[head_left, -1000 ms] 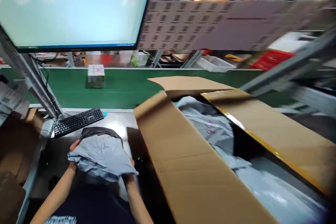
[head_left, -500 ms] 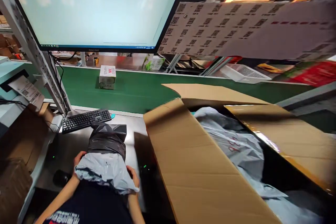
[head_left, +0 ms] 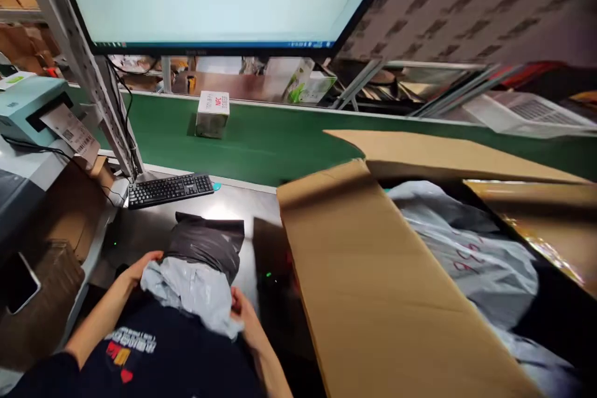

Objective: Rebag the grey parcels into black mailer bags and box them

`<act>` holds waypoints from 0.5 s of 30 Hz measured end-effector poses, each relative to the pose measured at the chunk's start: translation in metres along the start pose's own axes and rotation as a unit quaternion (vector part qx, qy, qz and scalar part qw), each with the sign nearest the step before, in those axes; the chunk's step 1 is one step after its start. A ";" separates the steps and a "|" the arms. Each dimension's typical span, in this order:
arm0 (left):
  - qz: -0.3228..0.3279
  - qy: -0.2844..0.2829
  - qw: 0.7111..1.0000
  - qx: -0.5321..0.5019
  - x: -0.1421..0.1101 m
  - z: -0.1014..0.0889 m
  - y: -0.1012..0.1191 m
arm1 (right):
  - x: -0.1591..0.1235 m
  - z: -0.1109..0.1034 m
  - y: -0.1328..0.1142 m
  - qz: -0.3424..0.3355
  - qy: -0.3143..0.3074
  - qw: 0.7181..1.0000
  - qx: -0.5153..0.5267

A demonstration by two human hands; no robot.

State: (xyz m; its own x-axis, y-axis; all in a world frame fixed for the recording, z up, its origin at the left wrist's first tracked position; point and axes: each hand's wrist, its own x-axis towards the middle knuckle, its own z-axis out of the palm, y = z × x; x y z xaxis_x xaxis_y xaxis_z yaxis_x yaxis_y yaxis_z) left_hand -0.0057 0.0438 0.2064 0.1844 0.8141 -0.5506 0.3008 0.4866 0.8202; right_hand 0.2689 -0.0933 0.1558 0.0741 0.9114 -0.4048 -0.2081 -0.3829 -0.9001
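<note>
A plastic mailing bag, dark grey at its far end (head_left: 205, 245) and pale grey at its near end (head_left: 191, 289), lies on the metal worktop close to my body. My left hand (head_left: 142, 268) holds its left edge, with the fingers partly hidden by the plastic. At the right edge, my right hand (head_left: 242, 308) pinches the pale part with bent fingers. The pale plastic is crumpled between both hands. What the bag contains is hidden.
A large open carton (head_left: 373, 273) with grey plastic parcels (head_left: 466, 255) stands at my right. Beyond the bag lies a black keyboard (head_left: 170, 190) under a monitor (head_left: 224, 0). A label printer (head_left: 35, 109) is at left, and a small white box (head_left: 212, 114) sits on the green surface.
My view has shifted, so the scene sits further right and mostly higher. The pale end of the bag looks more bunched up, and my right hand's fingers are more bent at its edge.
</note>
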 end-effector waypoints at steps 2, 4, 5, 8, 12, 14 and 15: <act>0.006 0.013 1.000 0.017 0.013 0.007 0.010 | 0.013 0.010 -0.014 -0.027 0.068 0.996 -0.044; 0.029 0.052 0.998 0.033 0.028 0.012 0.028 | 0.029 0.009 -0.029 -0.062 0.160 0.981 -0.094; 0.048 0.077 0.995 0.041 0.035 0.012 0.040 | 0.037 0.006 -0.038 -0.091 0.204 0.967 -0.120; 0.149 0.141 0.976 0.080 0.052 0.010 0.084 | 0.056 -0.012 -0.076 -0.203 0.302 0.909 -0.203; 0.193 0.093 0.970 0.117 0.059 0.010 0.145 | 0.075 -0.030 -0.143 -0.182 0.317 0.886 -0.285; 0.195 0.068 0.973 0.107 0.057 0.009 0.168 | 0.080 -0.037 -0.172 -0.185 0.298 0.899 -0.261; 0.198 0.058 0.974 0.096 0.056 0.007 0.177 | 0.082 -0.041 -0.184 -0.205 0.293 0.904 -0.233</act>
State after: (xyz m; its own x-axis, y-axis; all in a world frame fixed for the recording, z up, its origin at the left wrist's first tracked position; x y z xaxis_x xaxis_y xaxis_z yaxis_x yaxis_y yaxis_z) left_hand 0.0642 0.1731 0.3201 0.2184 0.9614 -0.1675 0.3998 0.0684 0.9141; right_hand 0.3535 0.0455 0.2821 0.5840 0.8072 0.0862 0.3785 -0.1768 -0.9086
